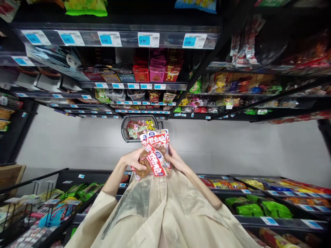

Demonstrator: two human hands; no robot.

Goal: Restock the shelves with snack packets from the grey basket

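Note:
Several red-and-white snack packets (157, 163) with clear windows showing brown crispy pieces are held together in front of my chest. My left hand (136, 158) grips them from the left side, its thumb lying over the front packet. On the right, my right hand (176, 159) holds their edge, with its thumb on the front and the other fingers hidden behind. The packets overlap, one lying tilted across the others. Just beyond them a grey shopping basket (124, 132) stands on the floor, holding several red, green and yellow snack packets (138, 129).
A tall shelf of boxed and bagged snacks (141, 73) with price tags rises ahead. More bagged goods fill the shelf (232, 88) at the right. Behind and beside my body are low shelves with green bags (244, 206). Grey floor (219, 144) runs between the shelves.

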